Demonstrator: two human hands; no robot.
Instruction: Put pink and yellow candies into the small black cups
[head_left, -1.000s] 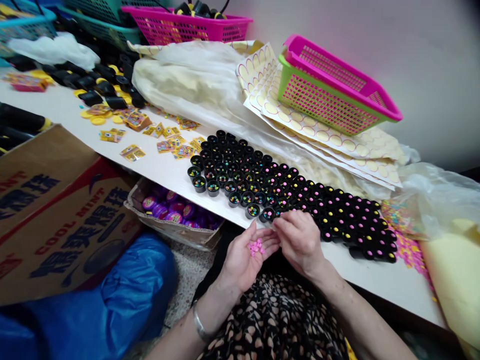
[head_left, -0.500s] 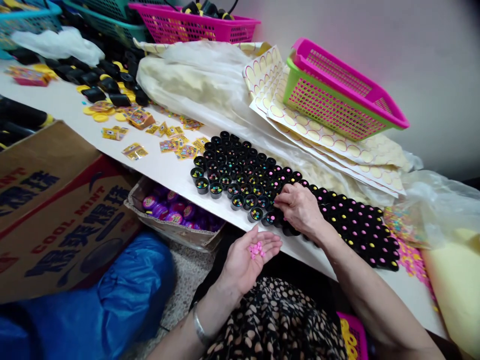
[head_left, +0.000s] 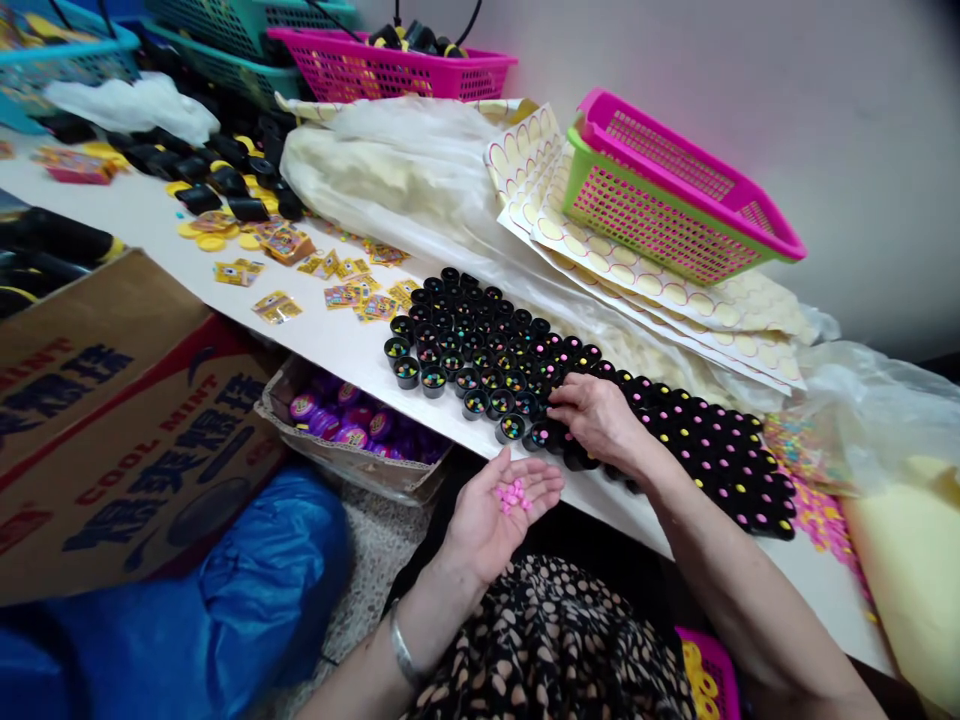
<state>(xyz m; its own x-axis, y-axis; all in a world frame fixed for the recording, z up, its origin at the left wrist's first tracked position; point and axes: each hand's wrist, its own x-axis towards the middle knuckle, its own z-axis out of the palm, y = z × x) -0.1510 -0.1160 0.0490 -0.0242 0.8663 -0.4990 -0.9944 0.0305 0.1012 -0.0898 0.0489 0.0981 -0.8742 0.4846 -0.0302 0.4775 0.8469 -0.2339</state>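
Palm up in front of the table edge, my left hand (head_left: 491, 515) cradles a small heap of pink candies (head_left: 514, 495), its fingers stretched out. My right hand (head_left: 600, 415) reaches over the rows of small black cups (head_left: 491, 350), thumb and fingers pinched together above them. Whatever sits between those fingertips is hidden. Cups on the left side contain several small coloured candies. Toward the right, the black pieces (head_left: 697, 435) each show one pink or yellow candy on top.
Behind the cups lie a plastic bag (head_left: 390, 170), sticker sheets (head_left: 622, 260) and stacked pink and green baskets (head_left: 675, 200). Small yellow packets (head_left: 277, 307) lie leftward. Loose pink candies (head_left: 821, 520) are at the right. Below the table are a purple-filled carton (head_left: 360, 472) and a large cardboard box (head_left: 150, 450).
The camera view has shifted slightly. My right hand stays over nearly the same cups, its fingers still pinched. My left hand keeps its place with the pink candies.
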